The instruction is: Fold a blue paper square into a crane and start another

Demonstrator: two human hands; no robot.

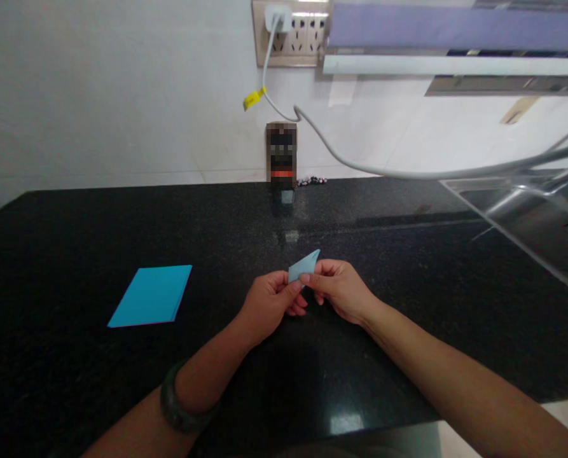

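Observation:
A small folded piece of light-blue paper (303,267) is held up between both hands, over the middle of the dark countertop. It has a pointed corner aimed up and to the right. My left hand (270,302) pinches its lower left edge between thumb and fingers. On the other side, my right hand (338,286) grips the right part, its thumb lying across the paper's lower edge. The thumbs and fingers cover the bottom of the folded paper. Off to the left lies a stack of bright blue paper sheets (152,296), apart from both hands.
A phone-like object (282,152), its screen blurred out, leans upright against the wall, with a string of beads (312,181) beside it. A white cable (341,162) runs from the wall socket (296,38) towards the right. A metal sink (551,210) is set into the black countertop (74,242).

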